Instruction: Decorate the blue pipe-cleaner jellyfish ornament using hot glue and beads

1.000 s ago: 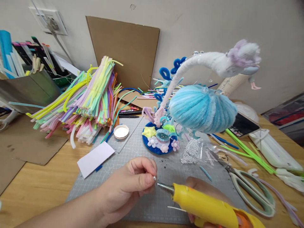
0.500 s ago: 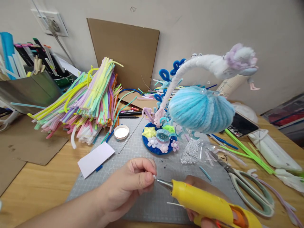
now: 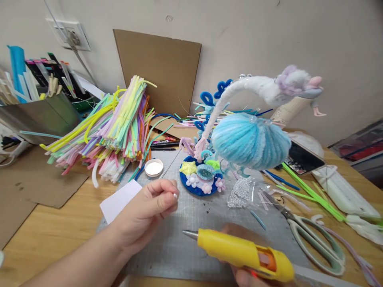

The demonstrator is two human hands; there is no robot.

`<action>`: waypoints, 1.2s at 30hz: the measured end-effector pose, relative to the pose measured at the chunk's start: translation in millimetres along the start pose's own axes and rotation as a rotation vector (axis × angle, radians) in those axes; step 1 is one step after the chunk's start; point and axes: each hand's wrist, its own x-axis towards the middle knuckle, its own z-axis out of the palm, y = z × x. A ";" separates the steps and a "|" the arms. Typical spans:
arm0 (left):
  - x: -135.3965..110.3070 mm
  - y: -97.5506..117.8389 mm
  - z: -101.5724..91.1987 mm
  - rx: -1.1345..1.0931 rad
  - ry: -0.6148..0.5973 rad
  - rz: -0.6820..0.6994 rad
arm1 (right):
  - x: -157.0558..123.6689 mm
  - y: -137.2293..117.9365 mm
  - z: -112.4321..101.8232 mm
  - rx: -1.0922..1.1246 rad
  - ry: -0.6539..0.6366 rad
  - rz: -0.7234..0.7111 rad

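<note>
Pinched between the thumb and index finger of my left hand (image 3: pixel 149 211) is a small shiny white bead (image 3: pixel 175 195). My right hand (image 3: pixel 239 271), partly hidden, is wrapped round a yellow hot glue gun (image 3: pixel 239 251). Its metal nozzle points left, below the bead and apart from it. Behind my hands stands a craft made of fuzzy stems: a blue round base (image 3: pixel 199 189) with a yellow star and small flowers, a curved white stalk (image 3: pixel 221 95), and a light-blue ribbed dome (image 3: pixel 251 139) hanging from it. Pearl beads (image 3: pixel 239 191) lie in a clear bag to its right.
Scissors (image 3: pixel 317 239) lie open-handled at right, near green stems (image 3: pixel 314 195) and a phone (image 3: pixel 303 155). A bundle of pipe cleaners (image 3: pixel 119 123) is piled at left. A small white lid (image 3: pixel 153 168) and a white card (image 3: pixel 119 201) sit on the grey cutting mat (image 3: pixel 185 255).
My left hand has moved up and left with the bead, away from the nozzle. The glue gun has shifted left and turned a little more level.
</note>
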 end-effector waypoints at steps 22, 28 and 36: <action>30.4 -2.4 -4.8 1.097 0.247 0.495 | 2.0 -30.7 32.5 -0.396 0.232 0.181; 58.6 -11.0 19.9 1.243 0.213 0.397 | -5.6 -18.8 38.8 -0.428 0.325 0.132; 74.2 -15.7 29.0 1.653 0.238 0.533 | -11.5 -10.1 32.6 -0.295 0.291 0.051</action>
